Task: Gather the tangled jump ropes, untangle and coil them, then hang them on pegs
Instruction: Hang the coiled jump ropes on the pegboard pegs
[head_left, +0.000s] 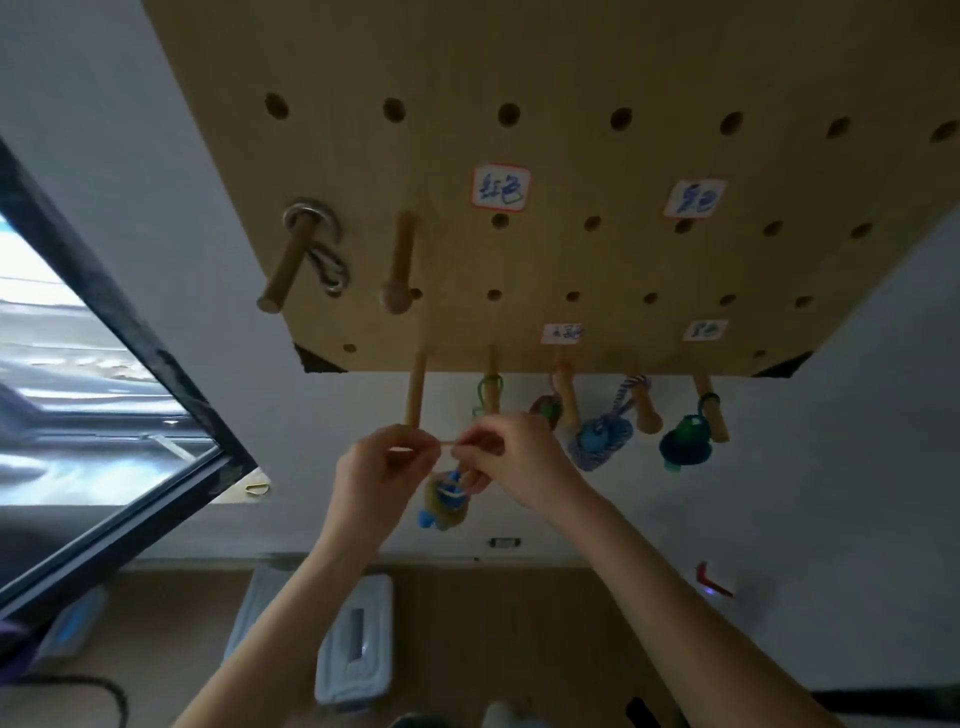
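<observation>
Left hand (387, 457) raised, fingers curled, pinching one end of a thin tan band (448, 442). Right hand (511, 457) level with it, fingers curled, pinching the other end, band stretched short and taut between the two. Dangling just under the hands, a coiled jump rope (442, 501): small bundle, yellowish cord wound tight, blue handle parts showing, a pale band crossing it; blurred, exact knotting hard to tell. Both forearms bare, reaching up and forward from the bottom edge. Directly above, a bare wooden peg (415, 388) on the lowest row of a pegboard (571, 78). Rightward on neighbouring pegs, other bundles hanging: a green loop (489, 387), a blue-and-white bundle (600, 436), a dark green one (684, 436). Handwritten labels (500, 189) stuck higher on the board.
</observation>
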